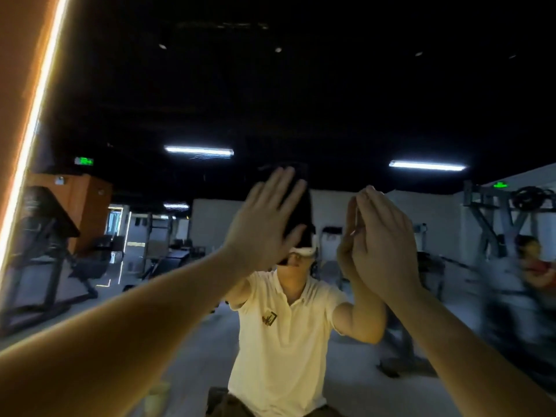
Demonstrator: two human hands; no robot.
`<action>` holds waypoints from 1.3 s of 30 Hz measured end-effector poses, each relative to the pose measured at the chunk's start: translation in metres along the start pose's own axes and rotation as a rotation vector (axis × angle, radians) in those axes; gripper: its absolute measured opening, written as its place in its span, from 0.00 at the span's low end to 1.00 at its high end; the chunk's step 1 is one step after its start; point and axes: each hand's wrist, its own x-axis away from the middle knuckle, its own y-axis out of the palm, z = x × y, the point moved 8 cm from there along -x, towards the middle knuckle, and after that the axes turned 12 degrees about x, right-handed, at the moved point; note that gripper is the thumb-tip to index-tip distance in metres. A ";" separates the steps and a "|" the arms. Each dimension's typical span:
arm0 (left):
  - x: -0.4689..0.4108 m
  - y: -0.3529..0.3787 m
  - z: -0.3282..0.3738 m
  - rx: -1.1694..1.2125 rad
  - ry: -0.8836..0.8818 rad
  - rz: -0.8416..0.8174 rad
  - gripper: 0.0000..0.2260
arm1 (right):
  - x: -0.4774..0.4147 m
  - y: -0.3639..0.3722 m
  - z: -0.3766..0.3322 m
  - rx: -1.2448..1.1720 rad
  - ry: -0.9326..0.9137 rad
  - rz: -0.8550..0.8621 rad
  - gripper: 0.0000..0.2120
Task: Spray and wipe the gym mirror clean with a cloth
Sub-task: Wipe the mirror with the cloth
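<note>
The gym mirror fills the view and reflects a dim gym and a person in a pale polo shirt. My left hand is raised flat in front of the glass, fingers straight and spread, holding nothing. My right hand is also raised with straight fingers, and its fingertips meet their own reflection on the glass. I see neither a cloth nor a spray bottle in either hand.
A bright vertical light strip runs along the mirror's left edge beside an orange wall. A blurred pale object sits low at the bottom left. The reflection shows a treadmill, racks and another person at the right.
</note>
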 end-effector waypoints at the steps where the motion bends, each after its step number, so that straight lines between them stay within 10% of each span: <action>1: 0.000 -0.013 -0.028 -0.010 -0.067 0.023 0.35 | -0.007 -0.001 -0.003 0.042 -0.011 -0.009 0.32; 8: -0.010 -0.066 -0.136 0.066 -0.690 0.266 0.35 | -0.034 0.012 -0.013 0.148 0.013 -0.036 0.30; 22: -0.069 -0.002 0.066 0.008 0.078 -0.016 0.31 | -0.019 -0.006 0.010 -0.175 0.149 0.000 0.28; 30: -0.026 -0.060 -0.094 -0.023 -0.354 0.132 0.34 | -0.015 -0.004 0.025 0.113 0.112 -0.052 0.29; 34: -0.050 -0.054 -0.067 0.056 -0.515 0.220 0.34 | -0.010 -0.003 0.032 0.183 -0.033 -0.105 0.30; 39: -0.109 -0.024 0.031 0.065 -0.289 0.174 0.33 | 0.000 -0.010 0.079 0.223 0.028 -0.142 0.35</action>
